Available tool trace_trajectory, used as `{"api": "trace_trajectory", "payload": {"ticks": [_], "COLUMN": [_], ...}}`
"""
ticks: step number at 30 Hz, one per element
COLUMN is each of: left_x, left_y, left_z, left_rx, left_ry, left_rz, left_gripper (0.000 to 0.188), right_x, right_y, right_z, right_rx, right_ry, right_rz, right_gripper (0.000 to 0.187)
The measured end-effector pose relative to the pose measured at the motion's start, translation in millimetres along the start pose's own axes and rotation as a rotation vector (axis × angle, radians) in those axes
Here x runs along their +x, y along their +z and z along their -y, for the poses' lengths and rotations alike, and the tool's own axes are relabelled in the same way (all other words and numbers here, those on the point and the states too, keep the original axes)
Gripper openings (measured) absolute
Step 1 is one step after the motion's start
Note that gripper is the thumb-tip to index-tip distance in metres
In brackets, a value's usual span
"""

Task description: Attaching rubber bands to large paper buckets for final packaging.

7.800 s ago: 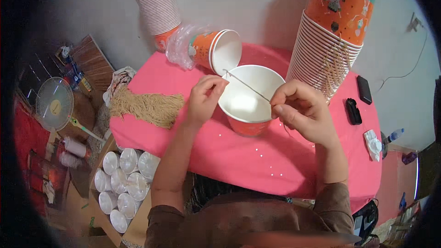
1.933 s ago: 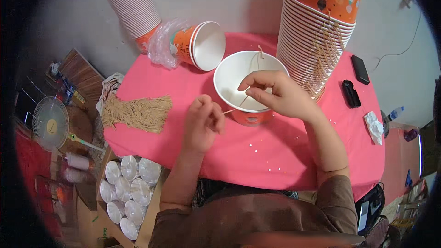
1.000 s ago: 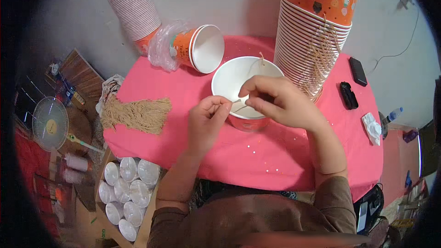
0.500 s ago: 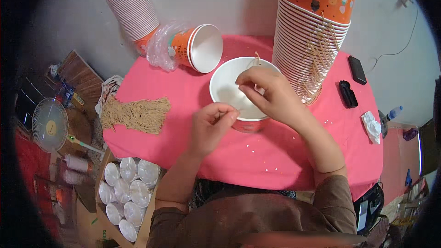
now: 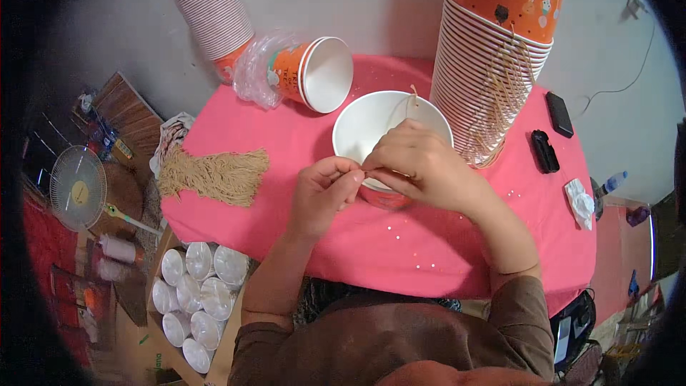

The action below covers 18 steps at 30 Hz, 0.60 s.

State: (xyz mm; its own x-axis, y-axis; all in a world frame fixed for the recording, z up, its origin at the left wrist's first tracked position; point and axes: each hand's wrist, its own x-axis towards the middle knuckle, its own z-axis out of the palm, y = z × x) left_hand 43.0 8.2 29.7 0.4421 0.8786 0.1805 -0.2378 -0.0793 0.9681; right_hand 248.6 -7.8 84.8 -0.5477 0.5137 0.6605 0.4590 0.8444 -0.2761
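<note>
An orange-sided paper bucket [image 5: 357, 125] with a white inside stands upright before me on the pink table. Tan cord [image 5: 414, 98] comes through a hole at its far rim and runs down inside. My left hand [image 5: 323, 189] is closed in a pinch at the near rim. Reaching over the bucket, my right hand [image 5: 423, 164] pinches too, its fingertips meeting the left ones. The cord's end seems to lie between them, mostly hidden by the fingers.
A tall stack of buckets [image 5: 475, 78] with cord handles rises at the right. Bagged buckets [image 5: 293, 71] lie at the back left, near a bundle of cords [image 5: 214, 177]. Black cases [image 5: 544, 151] and crumpled tissue [image 5: 579, 204] lie right. A box of wrapped cups [image 5: 189, 293] stands below left.
My right hand has come down and toward me from above the bucket, and its fingertips now meet my left ones at the near rim. The left hand has stayed nearly in place.
</note>
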Motion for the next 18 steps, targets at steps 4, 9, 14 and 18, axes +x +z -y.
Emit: {"api": "trace_trajectory", "payload": {"ticks": [4,9,14,18], "left_x": [-1.0,-6.5,-12.3,-13.6], "left_y": [4.9,6.1,-0.9,3.2], "left_z": [-5.8,-2.8,1.1,5.3], "left_rx": [0.062,0.125,0.274,0.134], "left_ry": [0.022,0.135,0.195,0.114], "left_rz": [-0.004,-0.061,-0.047,-0.031], "left_gripper": [0.007,0.008,0.008,0.007], "right_x": [0.8,0.3,1.6,0.9], "right_y": [-3.7,-18.0,-20.6,-8.9], "right_z": [0.6,-1.6,2.2,5.3], "right_rx": [0.017,0.037,0.029,0.068], "right_ry": [0.026,0.033,0.047,0.069], "right_rz": [-0.022,-0.029,-0.033,0.034], "right_gripper": [0.010,0.008,0.007,0.011]}}
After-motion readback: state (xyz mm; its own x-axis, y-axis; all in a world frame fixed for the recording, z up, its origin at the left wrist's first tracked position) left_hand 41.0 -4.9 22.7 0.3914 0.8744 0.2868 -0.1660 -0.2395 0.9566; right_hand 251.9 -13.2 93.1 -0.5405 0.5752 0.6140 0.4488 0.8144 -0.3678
